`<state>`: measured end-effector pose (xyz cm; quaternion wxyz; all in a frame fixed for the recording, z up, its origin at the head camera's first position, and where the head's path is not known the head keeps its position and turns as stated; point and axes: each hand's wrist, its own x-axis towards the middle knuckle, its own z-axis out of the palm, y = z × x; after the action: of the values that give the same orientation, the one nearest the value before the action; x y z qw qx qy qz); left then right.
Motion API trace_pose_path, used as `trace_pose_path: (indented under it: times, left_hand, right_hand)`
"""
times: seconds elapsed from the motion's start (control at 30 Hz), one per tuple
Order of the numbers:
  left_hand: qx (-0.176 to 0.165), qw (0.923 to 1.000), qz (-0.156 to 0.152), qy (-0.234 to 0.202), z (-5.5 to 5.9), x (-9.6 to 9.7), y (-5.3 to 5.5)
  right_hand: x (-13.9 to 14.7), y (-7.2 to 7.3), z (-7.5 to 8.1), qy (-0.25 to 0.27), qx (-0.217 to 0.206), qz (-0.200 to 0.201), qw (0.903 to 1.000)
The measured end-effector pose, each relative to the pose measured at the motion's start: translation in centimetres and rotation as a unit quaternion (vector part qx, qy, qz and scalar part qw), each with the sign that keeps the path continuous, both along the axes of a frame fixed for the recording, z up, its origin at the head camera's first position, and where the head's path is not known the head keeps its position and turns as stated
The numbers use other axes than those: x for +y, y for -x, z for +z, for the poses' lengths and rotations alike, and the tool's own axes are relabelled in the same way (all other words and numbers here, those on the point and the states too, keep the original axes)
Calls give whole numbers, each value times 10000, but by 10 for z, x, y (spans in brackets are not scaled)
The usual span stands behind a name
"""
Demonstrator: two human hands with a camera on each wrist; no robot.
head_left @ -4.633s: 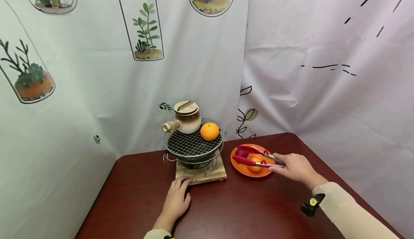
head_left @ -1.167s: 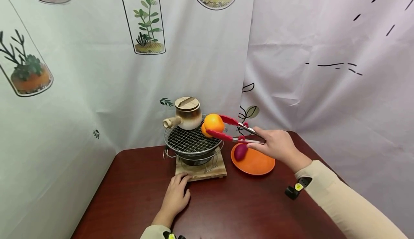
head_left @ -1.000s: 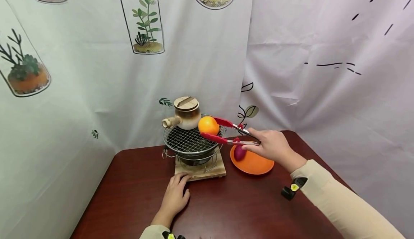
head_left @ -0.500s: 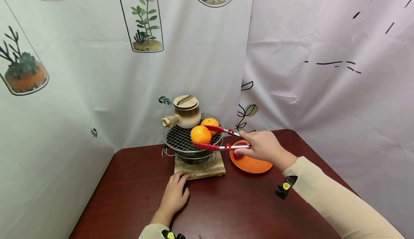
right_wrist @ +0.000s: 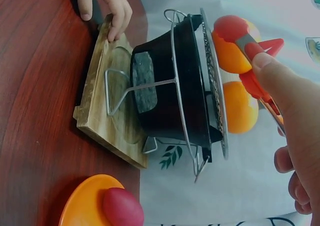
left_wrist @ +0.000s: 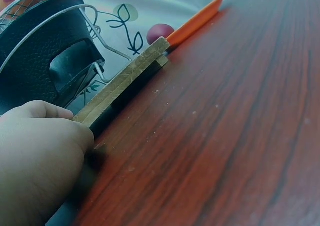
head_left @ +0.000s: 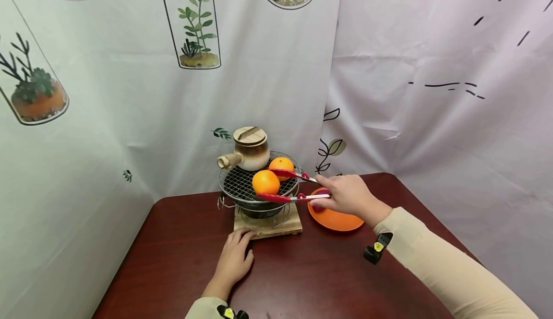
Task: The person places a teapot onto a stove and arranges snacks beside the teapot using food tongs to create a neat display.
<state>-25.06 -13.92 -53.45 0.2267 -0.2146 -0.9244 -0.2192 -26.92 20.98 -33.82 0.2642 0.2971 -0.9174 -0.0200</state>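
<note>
My right hand (head_left: pixel 349 195) holds a pair of red-tipped metal tongs (head_left: pixel 275 197). Their arms stand apart on either side of the front orange (head_left: pixel 265 183), which sits on the wire mesh (head_left: pixel 236 184) of a small black grill (right_wrist: pixel 165 96). Whether both tips touch it, I cannot tell. A second orange (head_left: pixel 282 163) sits just behind, partly covered by the upper tong tip. With relaxed fingers, my left hand (head_left: pixel 233 257) rests on the near left edge of the wooden board (head_left: pixel 268 231) under the grill.
A lidded clay pot (head_left: pixel 254 158) with a side handle stands at the back of the mesh. Right of the board lies an orange plate (head_left: pixel 339 220) bearing a purple egg-shaped thing (right_wrist: pixel 122 207). A printed curtain (head_left: pixel 276 93) hangs behind the dark red table (head_left: pixel 302 276).
The tongs lifted the orange from the plate and carried it left onto the mesh, in front of the other orange. In the last half second the tong arms spread slightly. My left hand stayed put.
</note>
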Motion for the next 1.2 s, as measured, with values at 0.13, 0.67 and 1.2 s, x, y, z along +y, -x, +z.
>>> trace_pose_path:
  times: [0.13, 0.67, 1.2]
  left_hand:
    - [-23, 10000, -6, -12, 0, 0, 1]
    - [36, 9999, -81, -55, 2, 3, 1]
    - [89, 10000, -26, 3, 0, 0, 1]
  right_hand:
    - [1, 0, 2, 140, -57, -45, 9999]
    - [8, 1, 3, 315, -58, -6, 9995]
    - [62, 0, 3, 914, 575, -301, 9937]
